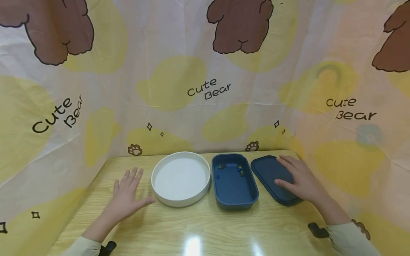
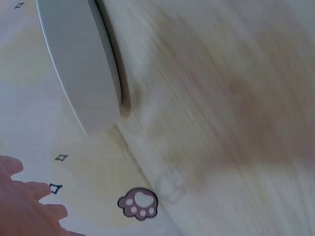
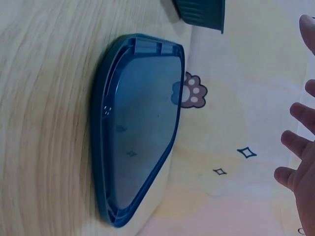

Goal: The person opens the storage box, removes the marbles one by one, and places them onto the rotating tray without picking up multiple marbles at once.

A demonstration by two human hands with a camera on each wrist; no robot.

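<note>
My left hand, fingers spread, is held over the table just left of a round white tray. In the left wrist view the white tray shows its side wall, and part of the left hand shows at the lower left. To the right of the tray stands a dark blue rectangular box with several small marbles inside. My right hand, fingers extended and holding nothing, overlaps a dark blue lid in the head view. The right wrist view shows the lid lying flat, apart from the fingers.
The light wood table ends at a printed cloth that rises behind it and along both sides. A black strap end hangs by the right sleeve, and another dark strap by the left sleeve.
</note>
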